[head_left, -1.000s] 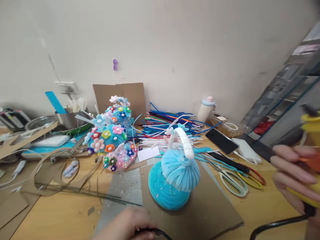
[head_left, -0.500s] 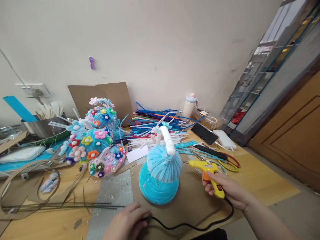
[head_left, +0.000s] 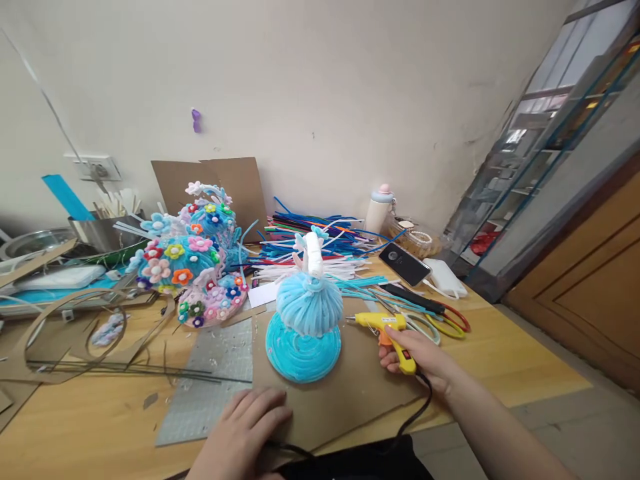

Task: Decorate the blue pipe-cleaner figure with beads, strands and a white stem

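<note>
My right hand [head_left: 417, 350] is wrapped round the handle of a yellow hot glue gun [head_left: 383, 323], with its nozzle pointing left. A black cable [head_left: 417, 417] runs down from the handle toward the table's front edge. Left of the nozzle stands a light-blue pleated fuzzy dome [head_left: 310, 307] with a white curved stem [head_left: 314, 253] on top. Beneath it is a round, coiled turquoise base [head_left: 303, 353]. My left hand [head_left: 245, 423] lies with fingers extended on the brown cardboard sheet [head_left: 350, 407], just in front of the base. Part of the cable shows beside its palm.
Flower-covered fuzzy pieces [head_left: 185, 260] stand at the left, near cardboard rings [head_left: 37, 333] and thin wires. Bundles of pipe cleaners [head_left: 310, 240] lie behind the dome. A phone [head_left: 405, 263], a white power bank [head_left: 447, 277], a bottle [head_left: 379, 210] and pliers [head_left: 415, 300] are at the right.
My right hand and the glue gun have come left, closer to the dome. My left hand's fingers have straightened onto the cardboard, and the cable has dropped nearer the front edge. The view has shifted.
</note>
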Available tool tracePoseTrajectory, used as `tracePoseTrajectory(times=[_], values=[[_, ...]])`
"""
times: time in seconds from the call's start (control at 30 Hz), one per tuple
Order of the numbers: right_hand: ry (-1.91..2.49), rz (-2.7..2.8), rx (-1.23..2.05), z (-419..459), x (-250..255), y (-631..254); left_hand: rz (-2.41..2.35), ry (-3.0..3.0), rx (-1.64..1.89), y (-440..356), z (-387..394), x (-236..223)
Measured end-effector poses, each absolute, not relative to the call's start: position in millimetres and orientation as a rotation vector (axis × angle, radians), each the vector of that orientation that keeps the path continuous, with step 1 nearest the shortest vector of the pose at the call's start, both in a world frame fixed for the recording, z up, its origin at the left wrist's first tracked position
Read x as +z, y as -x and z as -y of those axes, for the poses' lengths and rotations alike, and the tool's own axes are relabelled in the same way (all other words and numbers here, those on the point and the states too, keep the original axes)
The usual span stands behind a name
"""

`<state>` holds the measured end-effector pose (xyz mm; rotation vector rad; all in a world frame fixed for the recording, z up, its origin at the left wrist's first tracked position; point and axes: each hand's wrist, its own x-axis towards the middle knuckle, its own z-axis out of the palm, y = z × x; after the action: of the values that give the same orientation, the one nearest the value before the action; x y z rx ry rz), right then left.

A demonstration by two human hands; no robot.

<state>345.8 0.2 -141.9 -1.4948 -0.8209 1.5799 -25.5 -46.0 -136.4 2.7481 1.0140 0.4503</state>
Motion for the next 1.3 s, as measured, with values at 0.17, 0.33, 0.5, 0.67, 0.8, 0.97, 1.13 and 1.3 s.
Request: tracePoseTrajectory(times=[0.17, 0.33, 0.5, 0.67, 0.8, 0.97, 1.13, 1.3], values=[[1.65, 0.917, 1.545, -3.4, -141.0, -346.7, -1.014, -2.793, 0.273, 32.3, 48.2, -137.1], [1.953, 1.166, 1.345, -10.4, -141.1, -354.5, -1.038, -2.705, 0.196, 37.0, 45.3, -134.3], [2.146, 1.44, 0.972, -10.6, -123.0, -360.8, -1.001, -2.628, 0.219, 45.4, 47.2, -127.5], [1.836, 1.672, 0.535, 1.7, -65.8, -346.5, -1.027, -2.478, 0.614, 50.3, 47.9, -75.8], [1.382, 1.567, 0.528, 2.1, -14.6, -312.9, -1.146, -2.257, 1.169, 26.5, 28.8, -22.9], [1.087, 1.786, 0.384, -18.6, 15.2, -266.0, -1.114, -2.13, 1.473, -20.3, -6.1, 14.0], [1.036, 1.8, 0.402, -29.0, 12.8, -240.5, -0.957, -2.187, 1.397, -44.1, -28.4, 27.4], [0.983, 1.766, 0.466, -30.4, 7.7, -233.4, -0.872, -2.239, 1.361, -51.1, -35.8, 30.3]])
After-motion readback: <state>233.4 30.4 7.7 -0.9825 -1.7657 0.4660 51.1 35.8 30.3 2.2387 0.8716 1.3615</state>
